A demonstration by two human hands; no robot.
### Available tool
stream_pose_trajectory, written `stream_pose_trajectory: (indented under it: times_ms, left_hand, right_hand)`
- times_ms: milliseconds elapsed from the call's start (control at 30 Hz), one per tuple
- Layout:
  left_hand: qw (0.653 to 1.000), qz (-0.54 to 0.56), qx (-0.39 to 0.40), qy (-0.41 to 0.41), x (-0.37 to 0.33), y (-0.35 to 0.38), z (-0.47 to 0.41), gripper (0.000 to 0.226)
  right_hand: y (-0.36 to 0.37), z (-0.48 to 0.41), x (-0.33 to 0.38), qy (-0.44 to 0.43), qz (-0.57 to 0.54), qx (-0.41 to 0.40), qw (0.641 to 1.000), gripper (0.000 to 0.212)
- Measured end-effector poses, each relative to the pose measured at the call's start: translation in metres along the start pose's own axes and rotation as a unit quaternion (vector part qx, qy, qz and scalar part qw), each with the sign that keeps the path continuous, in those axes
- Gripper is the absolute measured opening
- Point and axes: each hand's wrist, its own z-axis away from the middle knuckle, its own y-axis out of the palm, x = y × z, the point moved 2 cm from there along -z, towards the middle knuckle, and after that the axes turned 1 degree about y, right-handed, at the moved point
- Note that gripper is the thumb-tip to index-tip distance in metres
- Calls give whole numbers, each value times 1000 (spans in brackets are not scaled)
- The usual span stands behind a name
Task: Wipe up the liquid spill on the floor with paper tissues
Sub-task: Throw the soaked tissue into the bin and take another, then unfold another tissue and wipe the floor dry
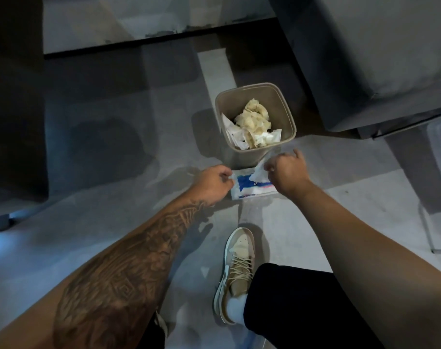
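Head view, looking down at a grey floor (108, 248). A blue-and-white tissue pack (249, 188) lies flat on the floor, just in front of a beige waste bin (287, 114) that stands upright and contains crumpled, yellowish used tissues (254, 117) together with flat white wrappers. The left hand (213, 181), at the end of a tattooed forearm, is curled closed and pinches the left end of the pack, holding it against the floor. The right hand (287, 171) is likewise curled, its fingers closed on a white tissue (261, 172) that rises from the top of the pack; the little finger sticks out toward the bin. Between the two arms a tan laced sneaker (237, 270) with a white sock rests on the floor below a dark trouser leg. A wet sheen on the floor, near the pack and beside the sneaker, may be the liquid spill (248, 212), though the dim light makes its edges uncertain. Dark upholstered furniture (365, 59) occupies the upper right.
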Motion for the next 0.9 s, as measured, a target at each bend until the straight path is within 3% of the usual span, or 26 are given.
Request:
stream_pose_trajectory:
  times_ms: [233, 433, 500, 567, 667, 767, 900]
  left_hand:
    - [999, 27, -14, 11, -8, -10, 9, 48]
    - [996, 88, -17, 22, -16, -26, 12, 96]
    - [993, 114, -1, 39, -18, -32, 14, 83]
    - [992, 118, -11, 40, -16, -39, 13, 53]
    - [990, 124, -71, -7, -7, -54, 16, 28]
    - [988, 86, -123, -36, 5, -70, 20, 30]
    - [983, 89, -147, -71, 31, -90, 19, 38]
  right_hand:
    - [-66, 21, 11, 2, -117, -33, 993, 14]
    - [-99, 43, 52, -92, -207, -3, 974, 17]
    - [-100, 46, 67, -125, -254, 20, 959, 18]
    - [-99, 45, 79, -148, -297, 36, 943, 16]
    - [-94, 35, 74, -125, -318, -21, 939, 20]
    - [-78, 17, 48, -49, -279, -19, 959, 15]
    - [-31, 4, 23, -15, -125, 144, 981, 15]
